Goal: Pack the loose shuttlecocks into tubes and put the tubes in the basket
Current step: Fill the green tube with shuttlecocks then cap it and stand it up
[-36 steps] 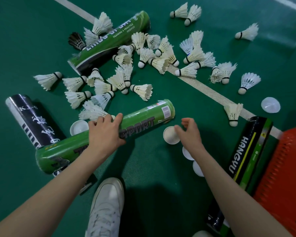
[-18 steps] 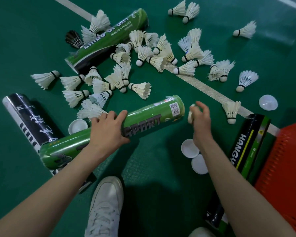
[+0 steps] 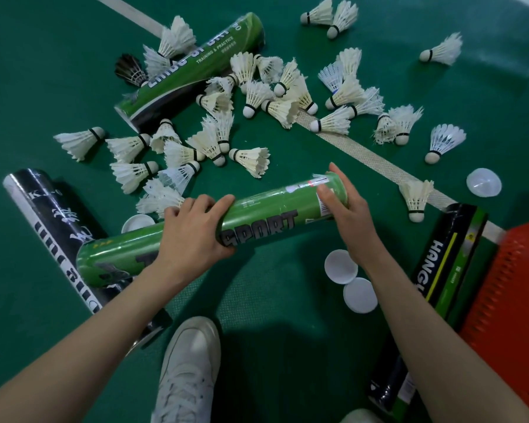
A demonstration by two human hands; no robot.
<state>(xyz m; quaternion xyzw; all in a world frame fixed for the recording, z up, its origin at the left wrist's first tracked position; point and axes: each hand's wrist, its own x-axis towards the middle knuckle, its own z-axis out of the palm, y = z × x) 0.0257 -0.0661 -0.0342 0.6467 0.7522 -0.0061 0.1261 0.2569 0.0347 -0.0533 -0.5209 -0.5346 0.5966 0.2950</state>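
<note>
While left hand (image 3: 193, 236) grips slanting green tube (image 3: 266, 209) midway, right hand (image 3: 351, 221) clasps its upper-right end.

Shuttlecocks (image 3: 251, 161) lie behind the tube (image 3: 257, 221); basket (image 3: 513, 288) right.

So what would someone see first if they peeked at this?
Probably the heap of white shuttlecocks scattered over the green floor at the top. Next, the green tube in the middle, gripped by the left hand at its middle and the right hand at its far end. An orange basket sits at the right edge.
</note>
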